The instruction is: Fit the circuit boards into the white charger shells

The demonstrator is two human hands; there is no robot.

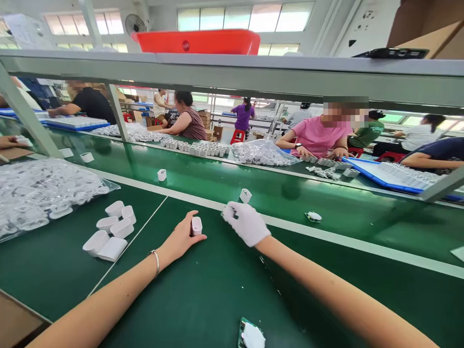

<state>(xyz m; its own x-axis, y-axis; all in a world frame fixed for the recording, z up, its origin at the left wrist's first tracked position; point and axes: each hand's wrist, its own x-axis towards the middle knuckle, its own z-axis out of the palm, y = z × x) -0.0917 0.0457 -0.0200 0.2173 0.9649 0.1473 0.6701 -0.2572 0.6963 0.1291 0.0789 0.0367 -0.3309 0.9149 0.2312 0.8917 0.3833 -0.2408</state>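
Note:
My bare left hand (181, 237), with a bracelet at the wrist, grips a small white plastic casing (196, 226) upright between thumb and fingers. To its right, my right hand (247, 223) wears a white glove. Its fingers are pinched together at the left, and a tiny edge shows at their tips, too small to name. Just beyond the glove a white casing with a dark inside (245, 195) stands on the green belt (203, 186). Near the bottom edge lies a green circuit board with a white pad (251, 333).
Left of my hands, several empty white shells (108, 232) lie beside a clear bag of white parts (47, 193). Another board (313, 217) and a casing (162, 174) sit on the belt. A shelf beam (232, 77) crosses overhead. Co-workers sit opposite, one in a pink shirt (319, 135).

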